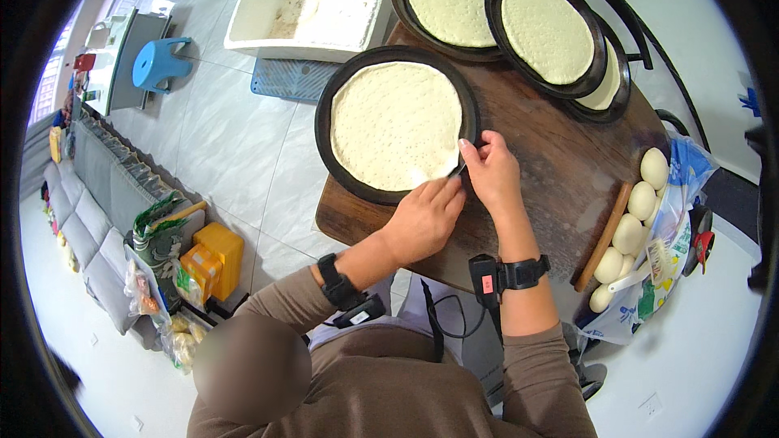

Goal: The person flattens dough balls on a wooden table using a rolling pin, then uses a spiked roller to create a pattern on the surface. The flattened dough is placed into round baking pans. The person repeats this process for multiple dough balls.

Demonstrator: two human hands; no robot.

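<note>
A round dark metal pan [324,146] lies in front of me on the brown wooden table, its near left side past the table edge. A flat disc of pale dough [395,125], dotted with small holes, covers most of its bottom. My right hand [496,173] is at the pan's near right rim, thumb at the dough's edge and fingers around the outside. Beside it, my left hand [429,213] reaches over the near rim, its fingertips blurred at the dough's edge. A thin shiny edge shows between the hands; what it is cannot be told.
More dough-lined pans [599,76] overlap at the back right of the table [535,146]. Several dough balls [627,233] lie at the right by a wooden rolling pin [602,237] and a white-handled dough docker [630,278]. A white foam box [237,36] stands beyond the table.
</note>
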